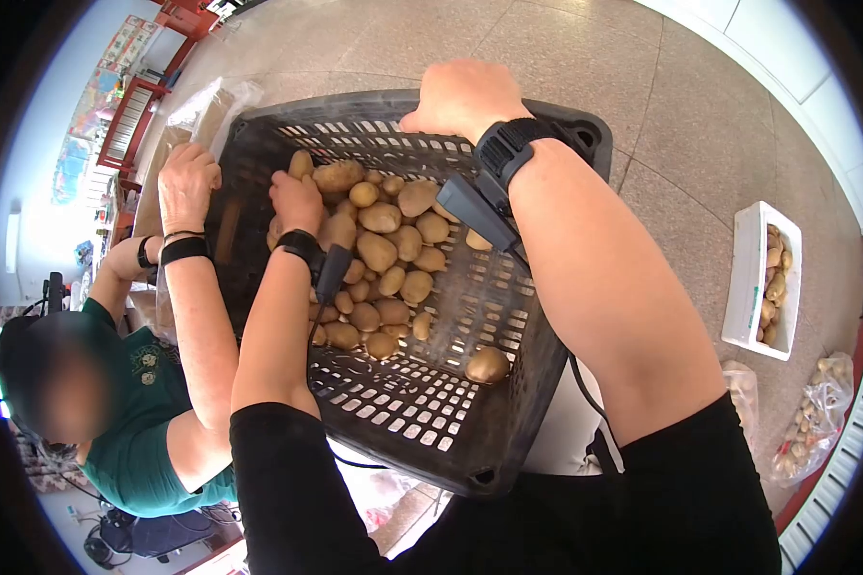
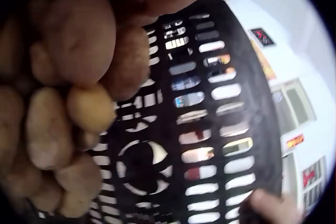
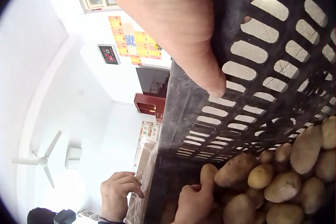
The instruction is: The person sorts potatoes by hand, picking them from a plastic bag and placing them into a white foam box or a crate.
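A black slatted plastic crate (image 1: 355, 433) stands tilted in front of me, with many potatoes (image 1: 379, 251) heaped toward its far left end. My right hand (image 1: 470, 96) grips the crate's upper rim; in the right wrist view its thumb (image 3: 210, 79) lies inside the wall and fingertips show through the slots. Inside the crate, my left hand (image 1: 299, 203) reaches down among the potatoes at the left end. An oblong potato (image 3: 208, 173) lies right at that hand's fingers, which are partly hidden; I cannot tell whether they grip one. A lone potato (image 1: 487, 364) lies at the near right.
At the left, another person in a green shirt (image 1: 149, 422) has a hand (image 1: 190, 182) at the crate's left end, beside clear plastic wrapping (image 1: 216, 110). On the speckled floor to the right are a white box (image 1: 746, 278) of potatoes and bagged potatoes (image 1: 815, 422).
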Tool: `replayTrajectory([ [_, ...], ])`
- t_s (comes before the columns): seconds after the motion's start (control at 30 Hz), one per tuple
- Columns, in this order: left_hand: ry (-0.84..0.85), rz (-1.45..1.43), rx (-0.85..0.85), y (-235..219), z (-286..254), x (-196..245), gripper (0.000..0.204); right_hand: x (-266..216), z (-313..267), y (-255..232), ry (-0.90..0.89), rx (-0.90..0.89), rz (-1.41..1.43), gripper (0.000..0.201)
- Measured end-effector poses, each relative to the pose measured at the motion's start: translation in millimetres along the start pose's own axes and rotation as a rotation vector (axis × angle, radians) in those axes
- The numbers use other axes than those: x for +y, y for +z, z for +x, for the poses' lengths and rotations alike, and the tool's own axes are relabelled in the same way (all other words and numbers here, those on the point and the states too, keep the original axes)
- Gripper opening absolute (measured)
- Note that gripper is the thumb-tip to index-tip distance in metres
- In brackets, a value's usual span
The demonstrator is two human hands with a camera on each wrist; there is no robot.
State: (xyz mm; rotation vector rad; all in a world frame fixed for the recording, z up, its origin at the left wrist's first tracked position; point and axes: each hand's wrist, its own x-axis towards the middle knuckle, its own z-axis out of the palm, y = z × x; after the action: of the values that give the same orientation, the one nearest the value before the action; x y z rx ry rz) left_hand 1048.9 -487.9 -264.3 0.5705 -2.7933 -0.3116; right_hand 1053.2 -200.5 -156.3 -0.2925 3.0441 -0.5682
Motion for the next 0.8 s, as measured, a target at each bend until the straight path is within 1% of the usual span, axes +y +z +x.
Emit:
replayTrajectory([
  [0.03,0.097,0.073,0.057,1.8,-9.0,4.5,0.039,-0.6,-1.2,-1.8,0.0,-0.003,-0.004,0.041],
  [0.07,0.195,0.147,0.116,1.2,-15.9,8.2,0.033,-2.1,-3.0,-5.7,0.013,-0.033,-0.011,0.037],
  [0.1,0.193,0.176,0.088,-4.3,-20.8,12.8,0.027,-3.1,-4.1,-8.1,0.025,-0.062,-0.015,0.033],
  [0.23,0.147,0.159,0.077,-7.1,-14.1,12.7,0.028,-2.7,-3.9,-8.6,0.013,-0.036,-0.026,0.033],
  [0.3,0.257,0.038,0.29,-12.1,-11.7,25.8,0.026,-2.9,-4.5,-9.1,0.029,-0.051,-0.019,0.033],
  [0.33,0.256,0.039,0.29,-13.8,-12.1,32.1,0.026,-3.0,-4.7,-9.3,0.029,-0.052,-0.019,0.033],
  [0.4,0.541,-0.156,0.217,-23.8,-26.3,63.4,0.022,-2.1,-2.8,-6.4,0.016,-0.027,-0.019,0.034],
  [0.47,0.857,-0.168,0.054,-12.3,-51.0,82.8,0.019,0.5,-0.7,-2.2,-0.008,-0.001,-0.014,0.037],
  [0.5,0.932,-0.149,-0.117,-2.7,-67.3,90.4,0.021,1.3,0.3,-1.4,-0.03,0.028,-0.012,0.041],
  [0.53,1.002,-0.133,-0.29,8.8,-84.6,96.3,0.022,1.2,0.7,-1.5,-0.032,0.028,-0.018,0.041],
  [0.6,1.248,0.027,-0.576,24.9,-112.9,108.7,0.041,0.3,0.7,-1.0,-0.025,0.006,-0.013,0.042],
  [0.63,1.246,0.022,-0.574,28.8,-123.3,108.5,0.041,0.0,0.5,-1.2,-0.027,0.004,-0.018,0.042],
  [0.7,0.786,0.008,-0.982,37.5,-141.0,104.0,0.064,-0.9,-1.2,-3.6,-0.003,-0.011,-0.004,0.041],
  [0.73,0.787,0.009,-0.981,50.2,-147.9,99.3,0.064,-1.3,-1.4,-3.9,-0.002,-0.01,-0.004,0.041],
  [0.77,0.712,-0.165,-1.065,68.2,-154.3,92.7,0.071,-1.2,-0.7,-3.3,-0.008,0.001,-0.011,0.041],
  [0.8,0.672,-0.253,-1.106,73.2,-161.9,93.2,0.075,-0.5,0.0,-2.6,-0.013,0.01,-0.017,0.041],
])
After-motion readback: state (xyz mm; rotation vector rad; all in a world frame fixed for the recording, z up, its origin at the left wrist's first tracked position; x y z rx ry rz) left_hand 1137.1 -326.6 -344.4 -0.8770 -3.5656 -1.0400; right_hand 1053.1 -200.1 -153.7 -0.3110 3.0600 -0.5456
